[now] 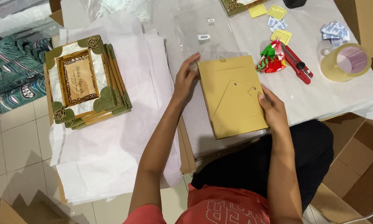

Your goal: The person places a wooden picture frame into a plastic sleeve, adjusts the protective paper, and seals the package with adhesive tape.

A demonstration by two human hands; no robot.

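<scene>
A picture frame (232,97) lies face down on the table in front of me, its tan cardboard back and fold-out stand showing. My left hand (186,79) grips its left edge near the top corner. My right hand (271,110) rests on its right edge, thumb on the back panel by a small turn clip. A clear plastic sleeve (203,31) lies flat just beyond the frame.
A stack of green-cornered decorated frames (86,81) sits on white wrapping paper (111,157) at the left. At the right lie a red box cutter (296,62), a crumpled red-green wrapper (271,58), a tape roll (346,62), yellow cards (277,12) and small white sachets (333,31). Cardboard boxes (360,174) stand at lower right.
</scene>
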